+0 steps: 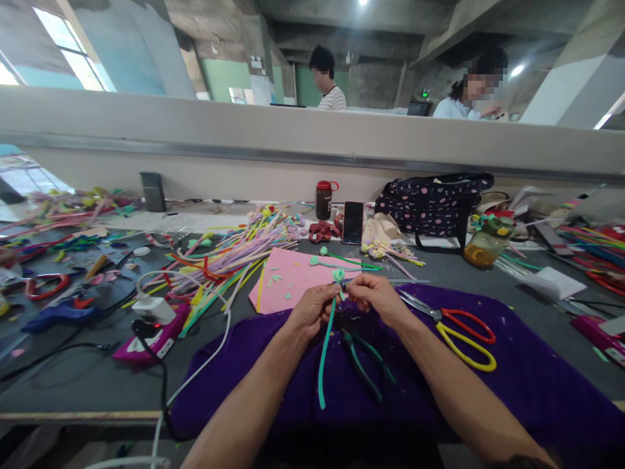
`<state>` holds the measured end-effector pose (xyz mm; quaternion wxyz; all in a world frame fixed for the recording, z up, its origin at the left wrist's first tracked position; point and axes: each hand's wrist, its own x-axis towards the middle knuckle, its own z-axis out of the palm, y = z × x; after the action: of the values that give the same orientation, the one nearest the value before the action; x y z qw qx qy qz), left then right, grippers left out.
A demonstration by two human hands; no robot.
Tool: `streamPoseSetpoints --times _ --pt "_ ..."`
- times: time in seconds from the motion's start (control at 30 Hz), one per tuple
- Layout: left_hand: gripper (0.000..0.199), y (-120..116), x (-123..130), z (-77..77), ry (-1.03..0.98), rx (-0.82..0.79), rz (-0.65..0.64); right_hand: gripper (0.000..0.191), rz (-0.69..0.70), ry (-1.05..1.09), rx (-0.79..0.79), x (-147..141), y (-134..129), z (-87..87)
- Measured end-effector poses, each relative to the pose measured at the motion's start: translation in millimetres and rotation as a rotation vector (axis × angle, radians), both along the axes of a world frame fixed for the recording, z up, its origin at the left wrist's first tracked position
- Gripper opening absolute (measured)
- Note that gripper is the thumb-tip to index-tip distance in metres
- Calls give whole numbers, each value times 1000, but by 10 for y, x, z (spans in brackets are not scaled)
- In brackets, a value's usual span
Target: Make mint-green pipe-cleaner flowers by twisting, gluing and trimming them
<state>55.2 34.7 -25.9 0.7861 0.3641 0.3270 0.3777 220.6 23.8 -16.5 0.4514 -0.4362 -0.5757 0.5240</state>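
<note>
My left hand (312,307) is closed in a pinch on a green pipe-cleaner flower (338,276). Its looped head sticks up above my fingertips, and its stem (323,371) hangs below them. Close beside it, my right hand (375,296) has thumb and fingers pressed together at the flower; a small part of it may be between them, but my fingers hide that. Beneath my hands, dark-handled pliers (364,365) lie on a purple cloth (219,358). Scissors (456,329) with one red and one yellow handle rest on the cloth to the right.
A pink sheet (283,264) with green scraps lies ahead. Bundled pipe cleaners (244,244) sit to its left, near a magenta power strip (156,339) and a blue glue gun (63,316). A phone (352,223), bottle (323,200), patterned bag (432,205) and jug (488,242) stand behind.
</note>
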Motion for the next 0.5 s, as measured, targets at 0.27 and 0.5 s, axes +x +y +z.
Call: streamPoseSetpoints --times 0.27,0.5 --pt "19 -16 5 -9 -72 -55 -8 13 -36 -357 718 -77 -86 -21" --pt "21 -40 32 -10 -85 -53 -64 13 -59 -477 816 -58 -162 17"
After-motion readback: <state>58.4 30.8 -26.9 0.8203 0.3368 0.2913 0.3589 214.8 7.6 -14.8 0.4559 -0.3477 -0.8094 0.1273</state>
